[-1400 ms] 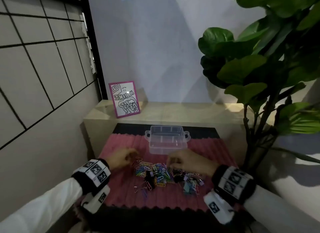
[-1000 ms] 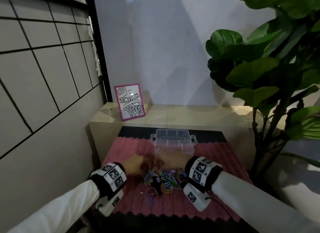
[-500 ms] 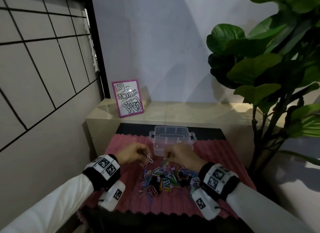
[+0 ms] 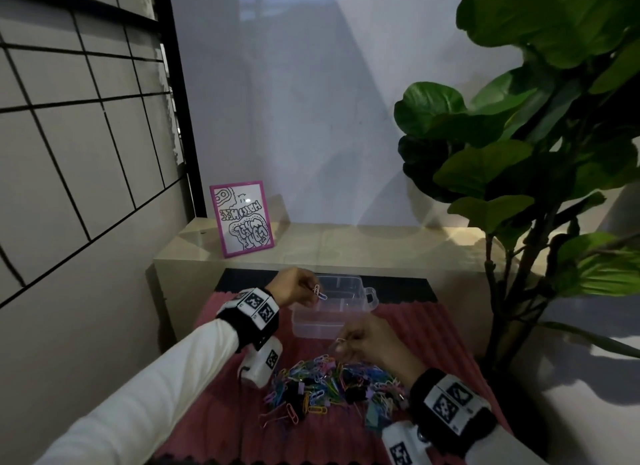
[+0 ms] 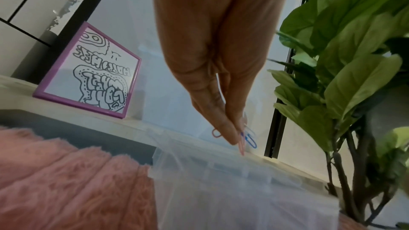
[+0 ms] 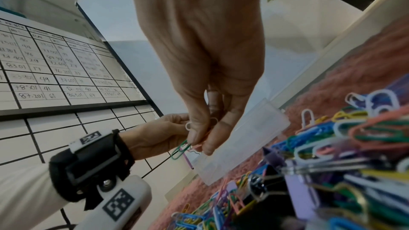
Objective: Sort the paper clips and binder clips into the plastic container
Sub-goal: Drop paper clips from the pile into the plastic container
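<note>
A clear plastic container (image 4: 360, 302) with dividers stands at the back of the pink ribbed mat (image 4: 228, 395). My left hand (image 4: 294, 288) hovers over its left rim and pinches a few paper clips (image 5: 245, 137), pink and blue. A heap of coloured paper clips and black binder clips (image 4: 332, 385) lies on the mat in front. Above that heap, just before the container's near wall, my right hand (image 4: 367, 343) pinches a few paper clips (image 6: 183, 146), green, pink and white. The container (image 5: 221, 181) fills the lower left wrist view.
A pink-framed drawing (image 4: 242, 218) leans on the beige ledge (image 4: 381, 246) behind the mat. A large leafy plant (image 4: 540, 153) rises at the right. A gridded board (image 4: 69, 118) covers the left wall.
Both hands went into the heap, then came up with clips. The left hand has moved forward over the container's left rim; the right hand has lifted above the heap.
</note>
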Available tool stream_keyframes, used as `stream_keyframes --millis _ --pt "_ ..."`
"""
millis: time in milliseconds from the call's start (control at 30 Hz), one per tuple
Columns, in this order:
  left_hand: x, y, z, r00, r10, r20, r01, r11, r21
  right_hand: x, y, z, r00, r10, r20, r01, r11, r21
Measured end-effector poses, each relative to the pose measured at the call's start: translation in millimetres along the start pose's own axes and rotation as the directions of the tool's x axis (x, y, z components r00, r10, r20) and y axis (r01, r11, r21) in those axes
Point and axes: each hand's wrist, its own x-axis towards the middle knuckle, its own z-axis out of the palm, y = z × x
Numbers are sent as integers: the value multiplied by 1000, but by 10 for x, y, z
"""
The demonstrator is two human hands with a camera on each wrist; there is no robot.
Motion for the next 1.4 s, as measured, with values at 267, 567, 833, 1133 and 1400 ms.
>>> stream_keyframes --millis 267,567,833,1133,1400 --pt "-61 -161 6 987 -20 158 -27 957 290 56 23 -211 996 7 -93 3 995 101" --pt "-772 -354 -286 997 28 -69 -6 953 303 625 -193 -160 988 -16 -156 -10 986 -164" --pt "-1070 -668 -315 991 -125 41 91 876 474 427 -215 -7 979 -185 -83 136 903 -408" --pt "-667 -197 346 952 -130 277 -60 808 587 212 -100 336 926 -139 352 339 718 -608" --pt "-587 -243 365 935 -125 331 -22 912 409 282 -37 247 950 -12 311 175 847 -501"
